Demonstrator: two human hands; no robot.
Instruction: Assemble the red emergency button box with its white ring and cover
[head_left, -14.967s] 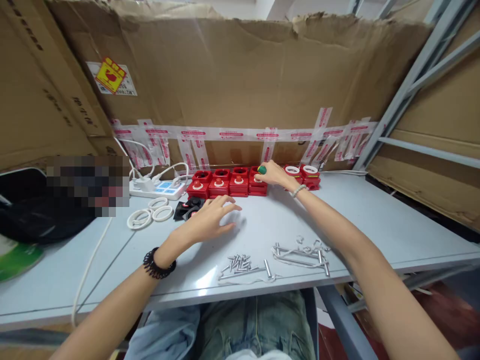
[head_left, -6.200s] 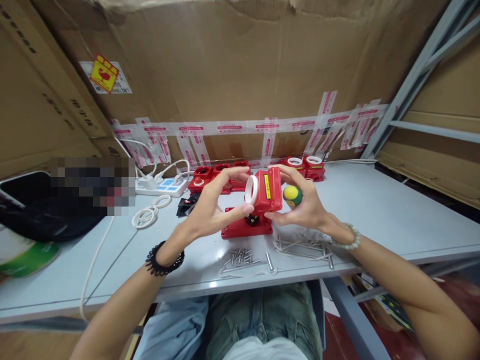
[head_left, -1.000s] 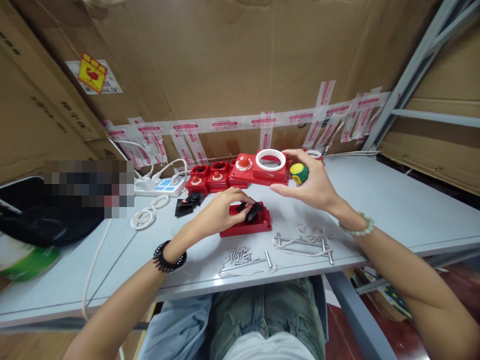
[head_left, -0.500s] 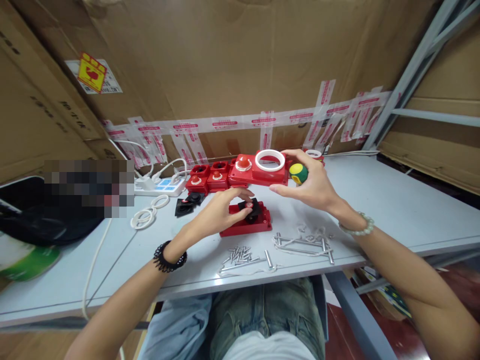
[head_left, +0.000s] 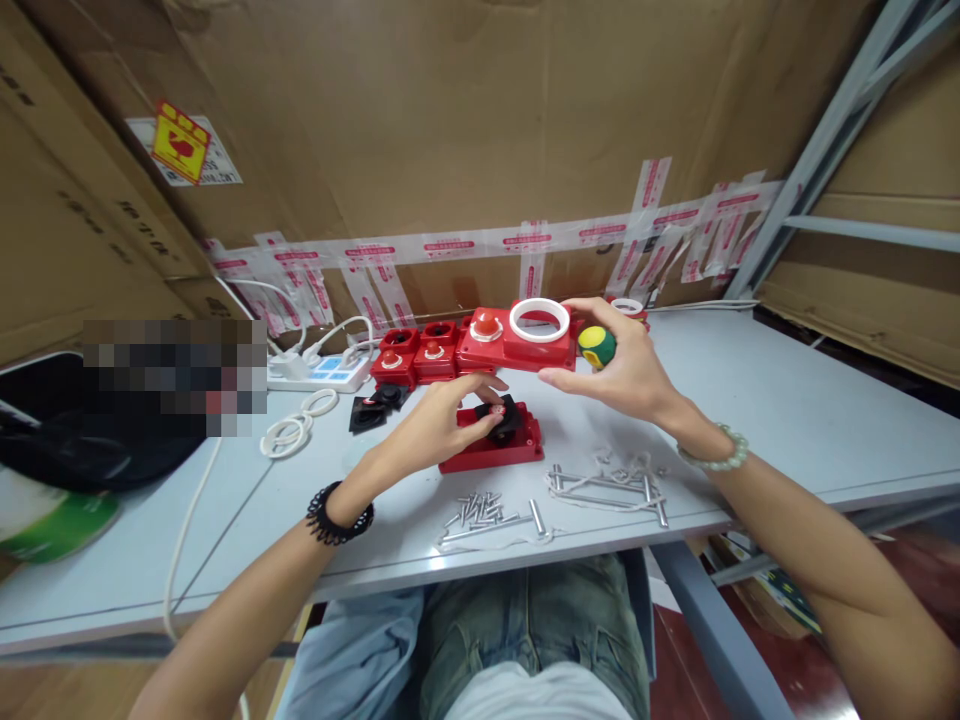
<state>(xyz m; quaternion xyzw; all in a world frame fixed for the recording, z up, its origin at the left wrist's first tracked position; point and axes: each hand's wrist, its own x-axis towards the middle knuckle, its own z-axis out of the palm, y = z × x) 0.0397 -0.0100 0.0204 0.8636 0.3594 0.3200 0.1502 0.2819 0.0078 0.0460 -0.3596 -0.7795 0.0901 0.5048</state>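
My right hand [head_left: 626, 365] holds up a red plastic housing cover [head_left: 480, 352] by its right end. The cover carries a round red dome and a large white ring [head_left: 539, 320]. A rounded yellow-and-green handle end [head_left: 596, 347], like a screwdriver's, is tucked in the same hand; its shaft is hidden. Below the cover, my left hand [head_left: 435, 425] pinches a black square part [head_left: 510, 412] with its thumb and fingers. That part sits over an open red base [head_left: 487, 457] on the table. The fingers partly cover the part.
Small screws [head_left: 480, 510] and metal rods [head_left: 604, 490] lie near the front edge. Behind stand several red housings [head_left: 394, 365] and a power strip [head_left: 322, 373]. Black square parts [head_left: 367, 412] and white rings [head_left: 286, 437] lie at left. Cardboard [head_left: 480, 120] walls the back.
Almost nothing differs. Both hands keep their grips, and the cover and black part stay nearly in place; the view has shifted very slightly.
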